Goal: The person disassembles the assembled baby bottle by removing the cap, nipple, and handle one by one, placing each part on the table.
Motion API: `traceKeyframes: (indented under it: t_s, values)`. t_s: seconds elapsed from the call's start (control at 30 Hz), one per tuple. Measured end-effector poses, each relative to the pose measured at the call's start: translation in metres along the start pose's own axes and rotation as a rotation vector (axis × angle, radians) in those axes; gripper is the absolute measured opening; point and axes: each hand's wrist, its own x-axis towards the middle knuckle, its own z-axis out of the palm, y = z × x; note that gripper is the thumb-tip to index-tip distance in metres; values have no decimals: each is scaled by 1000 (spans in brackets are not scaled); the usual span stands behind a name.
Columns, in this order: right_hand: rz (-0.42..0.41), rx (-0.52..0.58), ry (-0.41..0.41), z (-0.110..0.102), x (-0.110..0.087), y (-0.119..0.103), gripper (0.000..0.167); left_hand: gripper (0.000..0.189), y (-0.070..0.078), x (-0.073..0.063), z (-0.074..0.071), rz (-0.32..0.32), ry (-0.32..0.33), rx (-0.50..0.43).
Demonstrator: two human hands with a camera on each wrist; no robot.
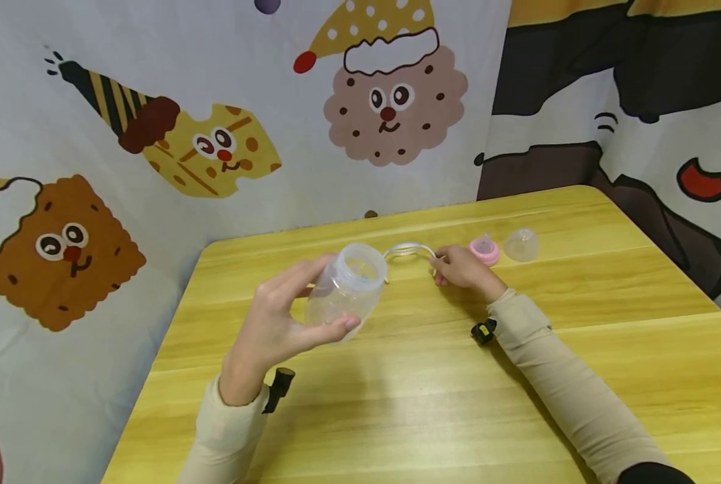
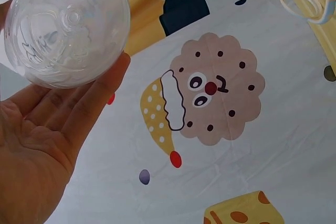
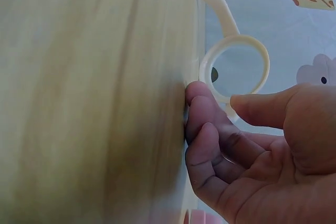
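Note:
A clear baby bottle (image 1: 338,302) without a top tilts in my left hand (image 1: 273,312), its open mouth facing up toward the head camera. Thumb and fingers grip its sides; the left wrist view shows the round base of the bottle (image 2: 68,30). Farther back, my right hand (image 1: 464,269) pinches one end of a white bottle handle (image 1: 410,245) at the tabletop. The right wrist view shows the handle's middle ring (image 3: 264,69) upright just beyond the thumb and forefinger, a curved grip rising from it.
Just right of my right hand, a pink collar with a nipple (image 1: 485,251) rests on the wooden table (image 1: 396,417). Beside it lies a clear dome cap (image 1: 522,246). A cartoon-printed cloth (image 1: 300,195) hangs behind the table's back edge.

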Motion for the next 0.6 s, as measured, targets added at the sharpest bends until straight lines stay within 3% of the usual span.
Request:
traceKeyframes:
  t_s: [0.3,0.6]
  values:
    - [16,-31,-14,-4,-3,-4,35,73,2,-2,-2,-14,3,10]
    - [8,-85,40,-34,-26,-31,58,72,3,-3,-2,-13,5,8]
